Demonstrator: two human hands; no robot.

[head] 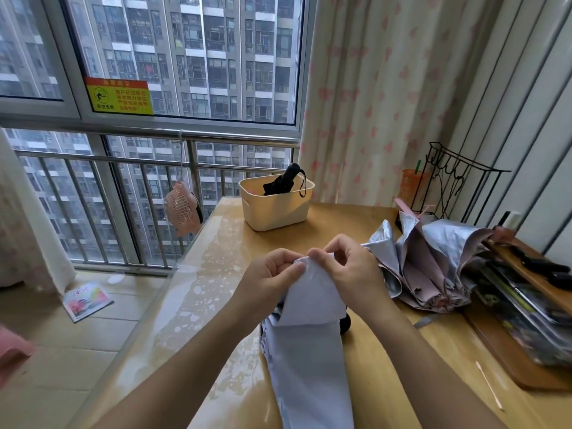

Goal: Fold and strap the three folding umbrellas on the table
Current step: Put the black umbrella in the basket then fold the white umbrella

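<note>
Folding: we hold the pale umbrella (309, 351) on our side of the basket (275, 212), raised, likely so its panels hang straight.
Fingers: left hand (269, 274) and right hand (349, 267) pinch its top edge.
Waiting: pink-and-silver umbrella (427, 267), right of the basket.
Done: black umbrella (280, 182), inside the basket.

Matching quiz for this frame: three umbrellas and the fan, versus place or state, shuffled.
1. black umbrella
2. pale blue umbrella
3. pink-and-silver umbrella
4. pink fan

A. hangs from railing
B. lies loose on table
C. stands in cream bin
D. pinched by left hand and right hand

Pairs: 1-C, 2-D, 3-B, 4-A
</note>
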